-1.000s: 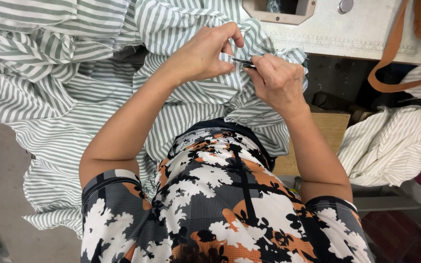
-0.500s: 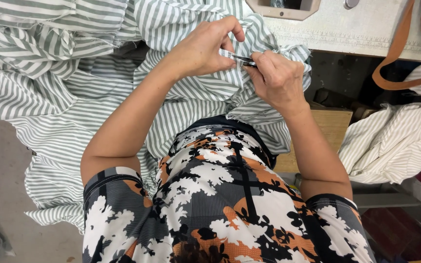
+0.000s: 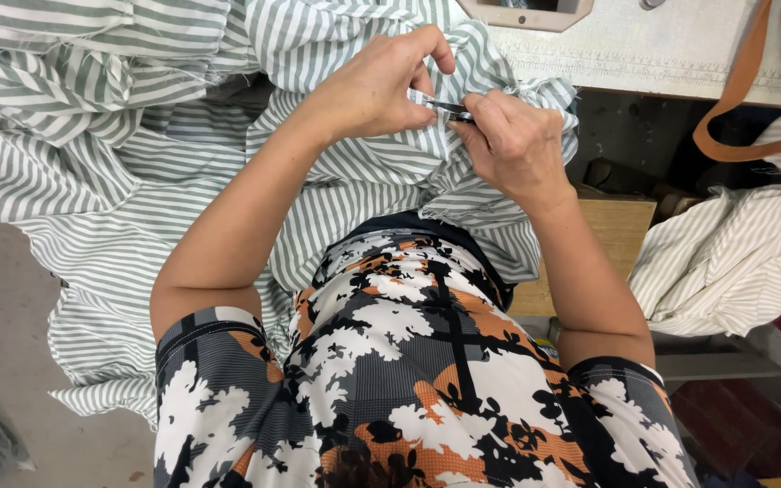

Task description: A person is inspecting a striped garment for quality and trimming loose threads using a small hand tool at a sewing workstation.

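Green-and-white striped cotton fabric (image 3: 354, 194) lies bunched over the lap, its edge pinched tight in the left hand (image 3: 377, 86), while the right hand (image 3: 517, 145) grips a small dark metal snipping tool (image 3: 449, 107); steady tension and short cuts appear advisable.

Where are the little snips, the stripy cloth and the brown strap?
Snips (image 3: 449, 107), head view, dark metal blade.
Stripy cloth (image 3: 354, 181), head view, fold under the hands.
Brown strap (image 3: 741, 90), head view, long side.
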